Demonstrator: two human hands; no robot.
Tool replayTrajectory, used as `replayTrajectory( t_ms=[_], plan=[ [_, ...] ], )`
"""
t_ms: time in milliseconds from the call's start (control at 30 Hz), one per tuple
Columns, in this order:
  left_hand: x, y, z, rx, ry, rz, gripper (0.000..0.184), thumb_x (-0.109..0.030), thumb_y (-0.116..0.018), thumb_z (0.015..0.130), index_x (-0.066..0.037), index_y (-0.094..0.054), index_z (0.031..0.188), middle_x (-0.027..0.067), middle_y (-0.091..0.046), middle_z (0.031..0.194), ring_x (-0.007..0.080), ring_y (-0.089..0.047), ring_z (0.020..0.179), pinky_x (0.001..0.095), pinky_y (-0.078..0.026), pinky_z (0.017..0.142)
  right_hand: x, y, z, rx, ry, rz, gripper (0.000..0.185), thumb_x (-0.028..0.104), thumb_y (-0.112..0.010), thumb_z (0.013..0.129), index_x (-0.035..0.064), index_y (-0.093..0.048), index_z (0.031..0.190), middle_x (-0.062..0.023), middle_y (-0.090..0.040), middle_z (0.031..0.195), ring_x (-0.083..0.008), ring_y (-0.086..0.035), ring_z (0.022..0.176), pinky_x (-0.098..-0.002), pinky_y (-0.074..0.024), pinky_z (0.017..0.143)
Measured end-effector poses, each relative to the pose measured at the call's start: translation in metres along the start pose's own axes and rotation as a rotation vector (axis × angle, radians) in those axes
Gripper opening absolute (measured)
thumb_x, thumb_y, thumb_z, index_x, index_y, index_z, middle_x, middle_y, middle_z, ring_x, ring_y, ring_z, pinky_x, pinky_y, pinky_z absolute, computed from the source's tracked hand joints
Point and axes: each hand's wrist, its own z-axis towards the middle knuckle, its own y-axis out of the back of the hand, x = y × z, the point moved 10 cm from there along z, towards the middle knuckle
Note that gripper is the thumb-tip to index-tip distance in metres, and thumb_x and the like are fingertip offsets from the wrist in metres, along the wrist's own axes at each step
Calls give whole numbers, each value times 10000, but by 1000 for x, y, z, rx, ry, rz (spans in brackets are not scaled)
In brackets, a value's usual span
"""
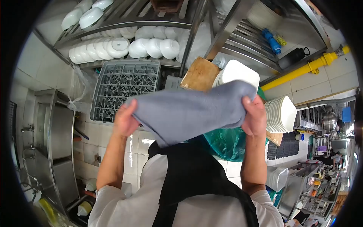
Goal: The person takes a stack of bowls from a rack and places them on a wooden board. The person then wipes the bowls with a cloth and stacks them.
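Observation:
A grey-blue cloth is stretched in the air between my two hands, in front of my black apron. My left hand pinches its left end, thumb on top. At the other end my right hand grips the cloth, which bunches and folds over there. Part of the cloth is slightly blurred. Behind its right end stands a stack of white square plates, partly covered. Close to my right hand is another stack of white plates.
A grey dish rack stands behind my left hand. White bowls line the metal shelf above. A green plastic bag is below the cloth, and a wooden board leans behind it. A steel sink unit is at left; a yellow pipe runs at right.

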Motion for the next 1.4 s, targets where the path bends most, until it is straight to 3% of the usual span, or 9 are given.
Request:
replayTrajectory(
  t_ms=[100, 267, 500, 633, 767, 867, 1033, 1267, 1400],
  plan=[
    [-68, -32, 1, -15, -210, 34, 385, -192, -547, 949, 29, -507, 1262, 144, -599, 1212, 251, -585, 1106, 418, -442, 982, 17, -37, 9, 110, 197, -233, 461, 65, -596, 887, -23, -457, 1318, -86, -591, 1211, -162, -607, 1024, -292, -470, 911],
    [-149, -38, 11, -46, -381, 349, 332, -118, -552, 930, 34, -538, 1225, 143, -622, 1175, 215, -605, 1064, 361, -459, 953, 13, -27, 48, 106, -46, -530, 377, 16, -592, 863, -19, -537, 1234, -52, -660, 1039, -102, -610, 894, -255, -483, 815],
    [-225, -55, 12, -371, -482, 1034, 184, -191, -614, 926, -24, -633, 1001, -18, -636, 842, 61, -569, 687, 213, -465, 627, 64, -33, 57, -60, 185, -578, 319, 16, -595, 870, -24, -537, 1181, -69, -680, 919, -99, -620, 805, -231, -486, 767],
    [-240, -70, 10, -277, -543, 802, 184, -192, -598, 936, -28, -616, 1018, 1, -641, 886, 62, -575, 749, 212, -464, 692, 59, -41, 43, 29, 157, -454, 323, -4, -596, 857, -15, -572, 1179, -59, -669, 882, -92, -604, 815, -223, -473, 769],
    [-243, -105, -7, -155, -586, 696, 208, -179, -563, 952, -10, -585, 1070, 42, -642, 980, 84, -591, 852, 230, -467, 787, 54, -21, 20, 99, -37, -1068, 150, 20, -593, 859, -30, -674, 975, -78, -646, 973, -101, -582, 861, -246, -472, 755],
    [-242, -137, -21, -34, -622, 629, 243, -166, -536, 959, 6, -558, 1130, 69, -636, 1032, 115, -611, 928, 253, -477, 854, 101, -37, -20, 499, 437, -611, 213, 86, -604, 879, -41, -640, 1046, -96, -642, 1016, -141, -598, 880, -272, -475, 763],
    [-186, -152, -7, -264, -718, 392, 210, -132, -553, 936, -31, -570, 1119, 76, -643, 1056, 130, -623, 935, 282, -501, 838, 43, 59, -45, -214, 475, -92, 348, 161, -637, 871, -19, -567, 1161, -122, -604, 1124, -225, -583, 1015, -331, -458, 870],
    [53, -148, 50, 45, -183, 931, 91, -45, -593, 894, -21, -576, 980, -15, -599, 837, 24, -503, 727, 194, -401, 627, -68, 55, -121, -117, 87, -262, 390, 185, -654, 863, -2, -551, 1190, -127, -584, 1163, -238, -563, 1058, -349, -444, 905],
    [102, -167, 36, 153, -137, 1022, 166, -23, -584, 891, -8, -590, 1056, 3, -618, 856, 83, -567, 789, 233, -454, 741, -82, 57, -133, -143, 74, -360, 415, 199, -663, 859, 8, -542, 1207, -129, -573, 1185, -245, -552, 1082, -359, -436, 925]
  ],
)
